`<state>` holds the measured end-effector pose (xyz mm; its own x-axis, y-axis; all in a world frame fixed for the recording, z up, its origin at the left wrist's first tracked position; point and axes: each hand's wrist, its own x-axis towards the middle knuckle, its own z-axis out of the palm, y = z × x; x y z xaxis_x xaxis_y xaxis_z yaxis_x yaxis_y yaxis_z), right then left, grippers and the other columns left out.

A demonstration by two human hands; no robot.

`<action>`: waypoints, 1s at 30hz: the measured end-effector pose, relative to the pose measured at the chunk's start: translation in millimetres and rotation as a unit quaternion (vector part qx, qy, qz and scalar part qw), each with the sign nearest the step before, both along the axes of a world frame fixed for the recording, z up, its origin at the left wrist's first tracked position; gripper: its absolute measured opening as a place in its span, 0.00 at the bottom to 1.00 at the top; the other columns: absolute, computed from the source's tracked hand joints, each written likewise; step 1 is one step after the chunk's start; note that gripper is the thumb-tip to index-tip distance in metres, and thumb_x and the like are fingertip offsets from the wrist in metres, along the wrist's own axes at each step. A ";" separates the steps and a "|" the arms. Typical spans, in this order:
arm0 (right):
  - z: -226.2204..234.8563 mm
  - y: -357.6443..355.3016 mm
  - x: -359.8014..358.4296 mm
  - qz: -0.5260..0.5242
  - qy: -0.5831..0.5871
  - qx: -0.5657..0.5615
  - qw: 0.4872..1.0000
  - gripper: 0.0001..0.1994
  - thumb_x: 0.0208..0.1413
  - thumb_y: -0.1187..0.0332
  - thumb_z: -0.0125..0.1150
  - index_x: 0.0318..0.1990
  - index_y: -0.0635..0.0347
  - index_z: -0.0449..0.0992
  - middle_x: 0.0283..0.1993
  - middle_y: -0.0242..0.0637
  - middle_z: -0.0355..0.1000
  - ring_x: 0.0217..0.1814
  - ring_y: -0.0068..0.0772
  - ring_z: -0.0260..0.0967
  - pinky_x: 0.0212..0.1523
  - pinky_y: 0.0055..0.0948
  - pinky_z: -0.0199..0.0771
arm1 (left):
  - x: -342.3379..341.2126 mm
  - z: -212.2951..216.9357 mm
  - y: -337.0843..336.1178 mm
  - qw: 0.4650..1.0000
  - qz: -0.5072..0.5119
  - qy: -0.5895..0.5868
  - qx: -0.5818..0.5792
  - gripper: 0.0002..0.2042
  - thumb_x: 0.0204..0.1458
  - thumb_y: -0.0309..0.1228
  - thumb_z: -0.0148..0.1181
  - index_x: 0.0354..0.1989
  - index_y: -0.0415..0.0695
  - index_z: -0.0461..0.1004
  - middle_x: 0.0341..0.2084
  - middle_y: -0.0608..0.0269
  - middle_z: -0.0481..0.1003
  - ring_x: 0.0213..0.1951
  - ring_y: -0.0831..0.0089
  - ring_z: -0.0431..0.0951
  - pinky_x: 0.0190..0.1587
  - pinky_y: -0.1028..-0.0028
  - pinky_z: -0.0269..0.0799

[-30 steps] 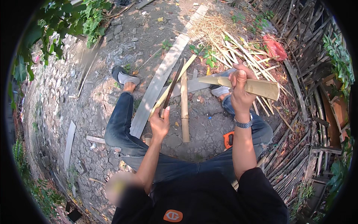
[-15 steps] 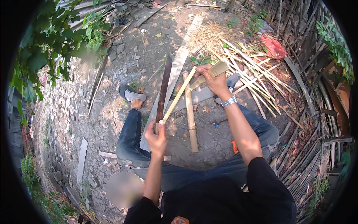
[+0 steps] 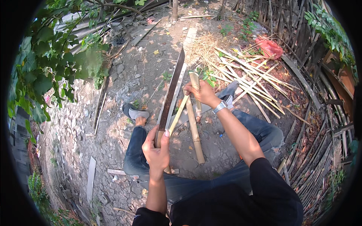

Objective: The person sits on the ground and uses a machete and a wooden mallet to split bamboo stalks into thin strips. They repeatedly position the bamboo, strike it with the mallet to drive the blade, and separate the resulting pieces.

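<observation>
In front of my lap, my left hand is closed round the wooden handle of a machete, whose long dark blade points away from me. A thin pale bamboo strip runs beside the blade, its near end by my left thumb. My right hand pinches that strip's far end between thumb and fingers. Behind the right fingers is a wider bamboo piece with a greenish end; whether the hand grips it too is hidden. Below, a bamboo pole lies on the ground between my legs.
Several pale bamboo strips lie heaped at the far right, beside straw-like shavings and a red plastic bag. A long grey board lies ahead. Leafy branches hang at left; a stick fence stands at right.
My right hand has come left and nearer, and the wide bamboo piece has swung from pointing right to nearly straight ahead. The machete stays in my left hand; the view has shifted slightly.
</observation>
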<state>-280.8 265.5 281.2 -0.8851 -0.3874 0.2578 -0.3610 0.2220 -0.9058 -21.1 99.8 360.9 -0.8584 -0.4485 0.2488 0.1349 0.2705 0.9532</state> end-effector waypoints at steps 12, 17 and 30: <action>-19.9 -9.2 -18.4 0.027 -0.006 0.045 0.999 0.09 0.66 0.66 0.62 0.42 0.62 0.84 0.44 0.38 0.84 0.50 0.34 0.81 0.54 0.34 0.78 | -35.7 34.0 52.4 0.984 0.012 0.043 -0.174 0.18 0.57 0.24 0.66 0.56 0.34 0.77 0.33 0.48 0.82 0.35 0.67 0.83 0.39 0.69 0.77; -13.4 -5.1 -13.2 0.029 -0.003 0.006 1.000 0.13 0.64 0.59 0.65 0.43 0.60 0.85 0.38 0.38 0.84 0.42 0.32 0.80 0.47 0.34 0.78 | -42.2 25.0 55.4 0.974 0.039 0.076 -0.210 0.17 0.57 0.24 0.65 0.55 0.35 0.77 0.27 0.58 0.80 0.28 0.82 0.75 0.33 0.75 0.74; 2.2 -1.8 -5.4 0.040 -0.014 0.007 0.999 0.20 0.62 0.49 0.67 0.47 0.57 0.85 0.30 0.35 0.83 0.37 0.31 0.82 0.43 0.34 0.78 | -46.7 25.3 55.0 0.973 0.041 0.080 -0.212 0.18 0.56 0.25 0.65 0.56 0.37 0.77 0.38 0.40 0.83 0.42 0.49 0.86 0.42 0.63 0.80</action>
<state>-286.2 263.7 283.4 -0.8582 -0.4602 0.2273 -0.3526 0.2067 -0.9127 -67.8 154.8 386.2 -0.7590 -0.3420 0.5541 0.2343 0.6505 0.7225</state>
